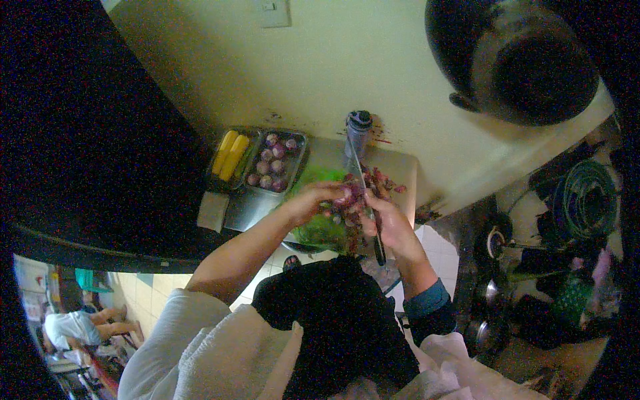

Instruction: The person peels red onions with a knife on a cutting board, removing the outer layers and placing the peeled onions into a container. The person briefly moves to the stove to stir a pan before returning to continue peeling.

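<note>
Between the fingertips of my left hand (320, 197) is a red onion (345, 196). My right hand (392, 222) grips a knife by its black handle (380, 245); the blade (358, 162) points away from me, close beside the onion. The fingers of both hands nearly meet there and partly hide it. Loose purple onion skins (385, 181) lie just beyond and below the hands. Under my left hand is a blurred bright green mass (320, 232), whose kind I cannot make out.
Left of the hands, a clear tray of red onions (272, 162) adjoins a tray with yellow squash-like vegetables (231, 156). A capped cylindrical container (359, 131) stands by the wall. A large dark pot (520, 65) is at upper right, coiled hose (585, 200) at right. Another person (75, 327) is at lower left.
</note>
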Available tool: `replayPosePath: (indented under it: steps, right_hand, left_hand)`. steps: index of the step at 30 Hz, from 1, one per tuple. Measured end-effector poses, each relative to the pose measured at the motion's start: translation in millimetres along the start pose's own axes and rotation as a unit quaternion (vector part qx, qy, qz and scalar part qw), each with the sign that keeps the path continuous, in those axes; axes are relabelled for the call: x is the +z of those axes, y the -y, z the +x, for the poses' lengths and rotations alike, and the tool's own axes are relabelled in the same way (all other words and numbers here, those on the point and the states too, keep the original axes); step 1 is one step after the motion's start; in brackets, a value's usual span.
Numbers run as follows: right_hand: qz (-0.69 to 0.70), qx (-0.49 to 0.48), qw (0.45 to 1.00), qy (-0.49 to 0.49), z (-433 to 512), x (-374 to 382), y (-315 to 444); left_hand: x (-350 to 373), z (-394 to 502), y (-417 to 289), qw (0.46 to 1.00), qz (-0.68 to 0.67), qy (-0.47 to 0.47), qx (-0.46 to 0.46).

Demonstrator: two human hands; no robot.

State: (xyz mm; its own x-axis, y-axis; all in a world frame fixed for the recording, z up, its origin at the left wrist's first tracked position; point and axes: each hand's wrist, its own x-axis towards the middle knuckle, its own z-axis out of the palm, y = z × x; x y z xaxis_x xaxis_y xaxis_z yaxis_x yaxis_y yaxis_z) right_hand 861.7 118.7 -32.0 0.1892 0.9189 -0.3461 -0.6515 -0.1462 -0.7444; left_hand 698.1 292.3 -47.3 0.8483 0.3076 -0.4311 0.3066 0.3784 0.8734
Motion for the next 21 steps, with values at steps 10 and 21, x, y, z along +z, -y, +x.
replayPosePath:
  steps: [10,21]
  right_hand:
    - [-0.456,-0.205,0.861,-0.092,10,-21,-21]
    - [-0.470,-0.241,0.848,-0.036,5,-1,-14]
  left_hand:
    - [-4,5,13,0.991,-0.056,-0.105,0.060]
    - [2,18,13,0.985,-0.006,-0.126,0.114]
